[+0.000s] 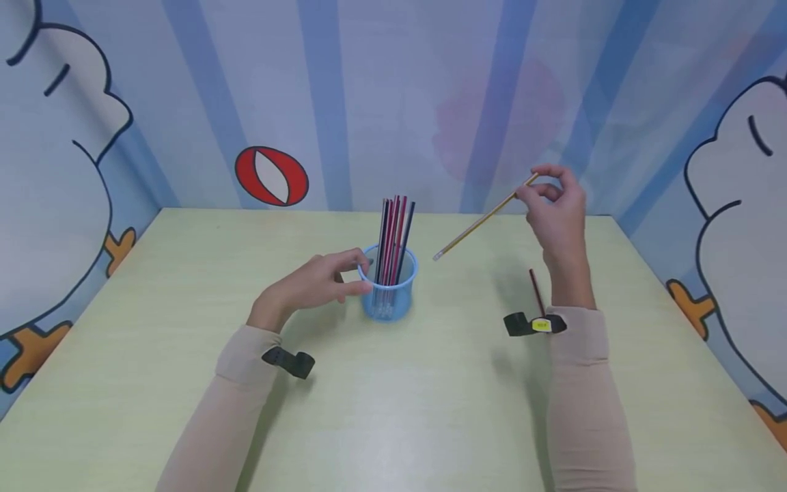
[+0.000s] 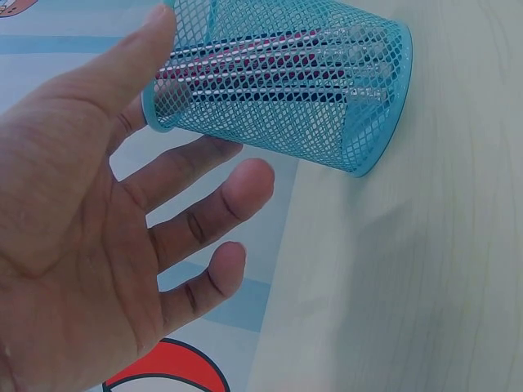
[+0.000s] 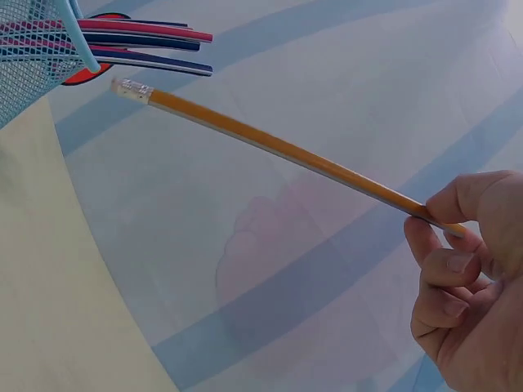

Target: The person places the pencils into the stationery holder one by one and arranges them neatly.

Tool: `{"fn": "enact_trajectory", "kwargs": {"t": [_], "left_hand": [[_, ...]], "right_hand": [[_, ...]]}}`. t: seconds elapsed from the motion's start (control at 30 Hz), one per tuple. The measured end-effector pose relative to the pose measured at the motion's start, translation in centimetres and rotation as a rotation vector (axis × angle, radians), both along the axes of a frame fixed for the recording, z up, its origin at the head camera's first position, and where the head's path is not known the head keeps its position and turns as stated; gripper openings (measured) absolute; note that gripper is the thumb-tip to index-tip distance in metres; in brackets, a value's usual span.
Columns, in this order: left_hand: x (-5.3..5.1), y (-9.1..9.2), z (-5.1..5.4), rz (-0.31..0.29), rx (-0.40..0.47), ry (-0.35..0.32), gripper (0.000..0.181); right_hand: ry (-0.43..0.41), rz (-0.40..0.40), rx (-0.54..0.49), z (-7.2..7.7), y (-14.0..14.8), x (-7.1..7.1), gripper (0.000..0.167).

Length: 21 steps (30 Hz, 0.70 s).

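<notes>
A light blue mesh pencil cup (image 1: 391, 301) stands upright on the table with several dark and red pencils (image 1: 393, 236) in it, eraser ends down. My left hand (image 1: 320, 279) holds the cup by its rim with thumb and index finger; in the left wrist view the other fingers (image 2: 233, 192) spread loosely below the cup. My right hand (image 1: 558, 212) pinches a yellow pencil (image 1: 482, 220) near one end, above the table. That pencil slants down to the left, its white eraser end towards the cup, apart from it, also seen in the right wrist view.
A dark reddish pencil (image 1: 536, 290) lies on the table, partly hidden behind the right wrist's camera band (image 1: 535, 324). The pale table (image 1: 393, 396) backs onto a striped blue cloth (image 1: 381, 102) with printed cartoon figures, which also runs along both sides.
</notes>
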<state>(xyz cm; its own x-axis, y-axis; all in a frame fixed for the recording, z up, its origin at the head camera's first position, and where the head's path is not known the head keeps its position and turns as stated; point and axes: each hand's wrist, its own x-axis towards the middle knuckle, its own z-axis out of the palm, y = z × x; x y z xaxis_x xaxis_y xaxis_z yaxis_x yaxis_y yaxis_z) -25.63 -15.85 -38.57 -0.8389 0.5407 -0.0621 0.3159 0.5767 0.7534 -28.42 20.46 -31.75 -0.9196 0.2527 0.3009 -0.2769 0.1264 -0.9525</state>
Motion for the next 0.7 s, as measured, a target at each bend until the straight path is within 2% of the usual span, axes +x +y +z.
{"fn": "enact_trajectory", "kwargs": {"t": [0.13,0.33,0.7], "left_hand": [[0.1,0.0,0.1,-0.001,-0.001,-0.002,0.028],[0.0,0.0,0.2,0.007,-0.001,-0.002,0.028],[0.1,-0.1,0.2,-0.006,0.008,-0.018,0.026]], "right_hand": [[0.056,0.02,-0.071,0.0,-0.9,0.0,0.025],[0.077,0.057,-0.038,-0.1,-2.6,-0.3,0.026],[0.14,0.091,-0.06,-0.3,-3.7,-0.2,0.026]]}}
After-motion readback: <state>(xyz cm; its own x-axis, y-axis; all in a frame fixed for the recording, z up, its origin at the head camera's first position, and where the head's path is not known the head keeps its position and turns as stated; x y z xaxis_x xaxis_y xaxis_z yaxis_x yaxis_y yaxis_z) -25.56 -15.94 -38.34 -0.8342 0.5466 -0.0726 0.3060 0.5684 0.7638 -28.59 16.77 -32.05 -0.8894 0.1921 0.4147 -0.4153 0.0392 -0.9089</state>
